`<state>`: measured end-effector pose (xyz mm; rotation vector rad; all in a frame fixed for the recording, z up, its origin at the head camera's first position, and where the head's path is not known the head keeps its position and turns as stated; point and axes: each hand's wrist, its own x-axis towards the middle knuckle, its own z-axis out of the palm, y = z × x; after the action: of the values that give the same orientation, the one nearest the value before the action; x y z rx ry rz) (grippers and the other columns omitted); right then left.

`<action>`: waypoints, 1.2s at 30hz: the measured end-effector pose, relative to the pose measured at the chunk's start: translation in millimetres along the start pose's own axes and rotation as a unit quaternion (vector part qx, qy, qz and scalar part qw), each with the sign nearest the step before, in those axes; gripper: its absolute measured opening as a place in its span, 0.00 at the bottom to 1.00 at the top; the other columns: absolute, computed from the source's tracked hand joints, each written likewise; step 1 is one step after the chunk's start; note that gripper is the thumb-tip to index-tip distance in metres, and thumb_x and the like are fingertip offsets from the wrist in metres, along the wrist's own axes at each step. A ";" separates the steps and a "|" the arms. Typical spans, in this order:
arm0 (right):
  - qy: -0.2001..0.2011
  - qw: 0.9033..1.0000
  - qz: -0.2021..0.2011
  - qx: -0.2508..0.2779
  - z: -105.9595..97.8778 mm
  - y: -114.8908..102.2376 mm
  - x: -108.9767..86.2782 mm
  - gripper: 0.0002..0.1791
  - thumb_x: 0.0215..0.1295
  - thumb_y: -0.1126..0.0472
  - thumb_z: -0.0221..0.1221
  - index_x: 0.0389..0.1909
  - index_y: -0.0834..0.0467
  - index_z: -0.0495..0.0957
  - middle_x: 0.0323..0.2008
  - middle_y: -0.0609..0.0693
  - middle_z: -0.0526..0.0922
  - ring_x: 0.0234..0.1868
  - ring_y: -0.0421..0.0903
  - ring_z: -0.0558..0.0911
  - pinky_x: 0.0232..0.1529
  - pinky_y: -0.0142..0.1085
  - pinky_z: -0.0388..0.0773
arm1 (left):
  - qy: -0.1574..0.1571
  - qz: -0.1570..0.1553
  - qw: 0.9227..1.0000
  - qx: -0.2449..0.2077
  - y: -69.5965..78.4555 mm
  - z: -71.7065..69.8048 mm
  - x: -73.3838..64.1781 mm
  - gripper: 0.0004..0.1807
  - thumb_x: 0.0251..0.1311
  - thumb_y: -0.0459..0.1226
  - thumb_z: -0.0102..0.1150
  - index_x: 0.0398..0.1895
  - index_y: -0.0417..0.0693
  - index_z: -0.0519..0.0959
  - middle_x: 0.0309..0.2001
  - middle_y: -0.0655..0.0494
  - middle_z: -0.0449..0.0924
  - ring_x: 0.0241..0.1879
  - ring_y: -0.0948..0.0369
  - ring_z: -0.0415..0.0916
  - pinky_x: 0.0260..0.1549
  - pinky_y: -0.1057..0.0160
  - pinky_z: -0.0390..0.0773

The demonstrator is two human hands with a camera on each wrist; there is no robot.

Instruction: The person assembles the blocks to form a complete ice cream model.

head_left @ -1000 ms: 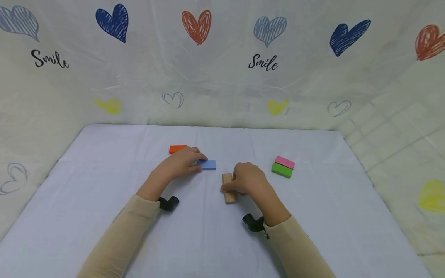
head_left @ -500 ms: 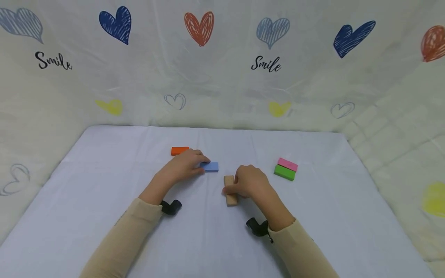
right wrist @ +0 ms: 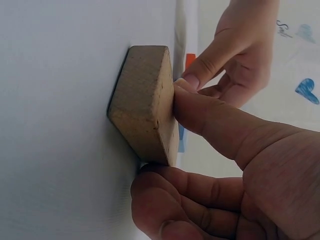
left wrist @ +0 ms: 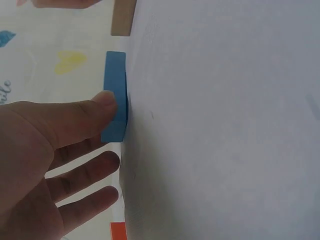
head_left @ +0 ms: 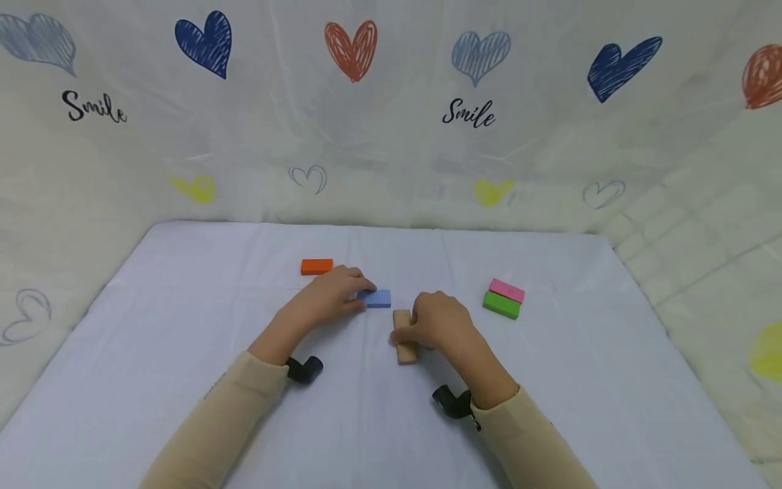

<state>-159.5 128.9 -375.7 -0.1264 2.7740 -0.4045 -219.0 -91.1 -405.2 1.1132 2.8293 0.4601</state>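
Note:
My left hand (head_left: 330, 297) pinches the left end of a flat blue block (head_left: 380, 299) lying on the white cloth. The left wrist view shows the thumb on one side of this blue block (left wrist: 115, 70), with the other fingers spread apart. To the right and nearer, my right hand (head_left: 438, 320) grips a plain wooden block (head_left: 406, 354) by its middle. Up close in the right wrist view, thumb on top and curled fingers at the side hold the wooden block (right wrist: 135, 87) on the cloth. A small gap separates the two blocks.
An orange block (head_left: 316, 267) lies behind my left hand. Off to the right, a pink block (head_left: 506, 290) and a green block (head_left: 501, 305) lie side by side. White cloth (head_left: 360, 421) covers the table, and a sheet printed with hearts (head_left: 391, 142) hangs behind it.
My left hand has slid the blue block a little to the right, closer to the wooden block and away from the orange one. The right hand stays in place on the wooden block.

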 end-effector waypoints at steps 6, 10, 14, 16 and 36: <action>0.003 1.000 0.000 -0.003 2.7 -0.4 0.8 0.26 0.48 0.36 0.73 0.20 0.54 0.78 0.19 0.47 0.79 0.22 0.46 0.76 0.20 0.36 0.69 | -0.002 0.000 1.000 0.006 5.6 1.7 0.2 0.20 0.62 0.40 0.68 0.58 0.49 0.82 0.50 0.55 0.82 0.50 0.56 0.76 0.53 0.59 0.77; 0.003 1.000 -0.001 -0.006 3.6 -2.0 0.5 0.26 0.49 0.36 0.72 0.19 0.54 0.78 0.18 0.47 0.79 0.22 0.46 0.76 0.20 0.35 0.69 | 0.000 0.004 1.000 0.004 7.7 2.1 1.0 0.20 0.61 0.40 0.68 0.57 0.49 0.82 0.50 0.55 0.82 0.50 0.56 0.76 0.53 0.59 0.77; 0.003 1.000 -0.005 -0.002 2.5 -2.3 -0.8 0.26 0.49 0.36 0.72 0.19 0.54 0.78 0.18 0.47 0.79 0.22 0.45 0.76 0.20 0.35 0.68 | 0.003 0.009 1.000 0.001 10.1 2.7 1.8 0.20 0.62 0.41 0.68 0.57 0.49 0.82 0.50 0.55 0.82 0.49 0.57 0.76 0.52 0.60 0.78; 0.005 1.000 -0.004 0.003 0.5 -1.3 -1.4 0.25 0.52 0.35 0.70 0.20 0.54 0.79 0.18 0.47 0.79 0.22 0.45 0.76 0.20 0.35 0.69 | 0.004 0.010 1.000 -0.001 11.1 2.8 2.0 0.20 0.62 0.40 0.68 0.57 0.49 0.82 0.50 0.55 0.82 0.49 0.57 0.76 0.51 0.60 0.78; -0.010 0.972 -0.232 -0.047 -5.5 16.7 7.3 0.25 0.76 0.68 0.44 0.69 0.52 0.72 0.74 0.49 0.65 0.76 0.56 0.60 0.72 0.52 0.62 | -0.037 0.001 0.999 0.005 20.3 -20.1 -11.2 0.10 0.63 0.36 0.66 0.48 0.52 0.85 0.51 0.54 0.81 0.50 0.54 0.76 0.53 0.56 0.79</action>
<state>-168.9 145.3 -377.9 -0.8055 2.7262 -0.3782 -200.9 -89.7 -380.5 1.1107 2.7693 0.3963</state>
